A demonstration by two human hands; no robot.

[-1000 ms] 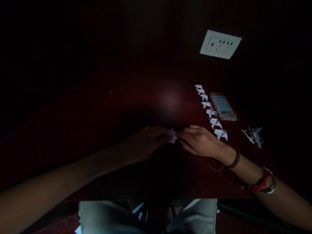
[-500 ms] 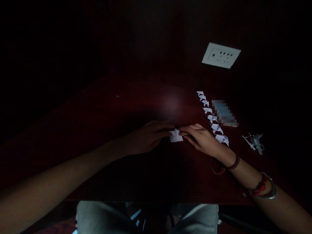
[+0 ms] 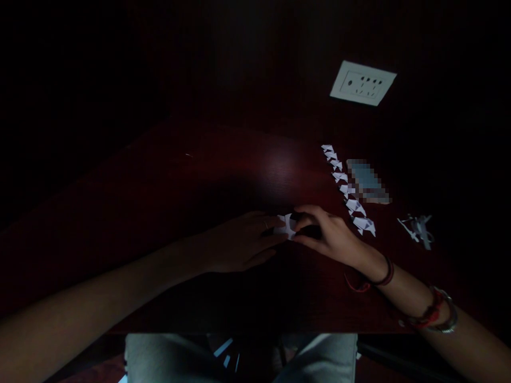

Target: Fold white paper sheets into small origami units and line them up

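Note:
A small folded piece of white paper [image 3: 288, 226] lies on the dark red table between my hands, partly covered by fingers. My left hand [image 3: 249, 239] rests palm down with its fingers stretched out, the fingertips pressing on the paper's left side. My right hand [image 3: 329, 234] has thumb and fingers curled at the paper's right edge, taking hold of it. Its index finger arches above. Right of the paper, several white origami figures [image 3: 354, 206] stand in a slanting row that runs away from me.
A pixelated phone-like object [image 3: 368, 182] lies beside the row. Farther right is a tangle of thin white strips [image 3: 419, 231]. A white wall socket [image 3: 363, 83] is above the table's back. Below the front edge, my jeans [image 3: 163, 359] and some pale strips on the floor show.
My left hand has shifted nearer, its fingers now covering more of the paper. My right hand's fingers have arched, its thumb at the near edge. The paper has turned and its folds look different.

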